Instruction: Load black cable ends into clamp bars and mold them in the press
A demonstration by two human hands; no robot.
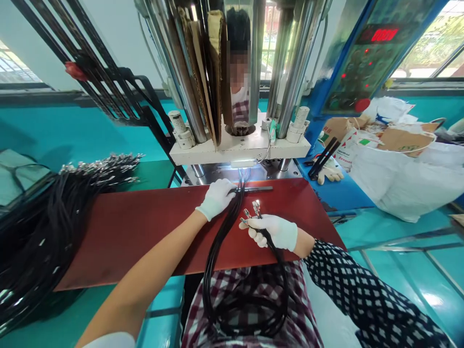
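Observation:
A looped bundle of black cables (213, 256) hangs from the red-brown board over the checked apron. My left hand (217, 197), in a white glove, is closed at the cables' upper run, just in front of the press. A thin dark bar (259, 189) lies across the cables at its fingertips; whether the hand also grips it, I cannot tell. In my gloved right hand (275, 232), closed, are the other cable ends, with shiny metal terminals (256, 207) sticking out past the fingers. The upper cable ends run under the press's lit edge.
The press (239, 150) with steel columns stands straight ahead. Many black cables with metal ends (47, 227) are heaped at left. A control panel (369, 67), a spare glove (329, 173), black-handled tools (324, 158) and white sacks (395, 169) are at right.

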